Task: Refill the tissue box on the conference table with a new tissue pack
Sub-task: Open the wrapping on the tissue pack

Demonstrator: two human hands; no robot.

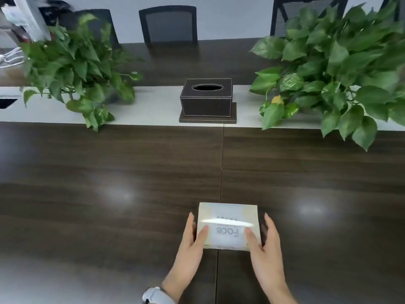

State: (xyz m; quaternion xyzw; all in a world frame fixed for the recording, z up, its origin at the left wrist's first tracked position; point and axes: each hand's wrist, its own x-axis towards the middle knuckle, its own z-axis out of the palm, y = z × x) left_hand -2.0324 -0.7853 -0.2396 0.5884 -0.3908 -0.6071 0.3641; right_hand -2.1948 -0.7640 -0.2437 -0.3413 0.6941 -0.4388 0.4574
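A pale tissue pack [228, 218] printed with "Face" lies on the dark wooden conference table [109, 172] near its front edge. My left hand [190, 244] grips its left end and my right hand [266, 246] grips its right end, thumbs on top. Farther back, a dark leather tissue box [206, 104] stands on a flat dark base on the table's white centre strip [153, 106]. Its oval top slot shows black, with no tissue sticking out.
Two leafy potted plants stand on the white strip, one to the left [74, 69] and one to the right [337, 71] of the box. Black mesh chairs [168, 25] line the far side. A white watch [156, 295] is on my left wrist.
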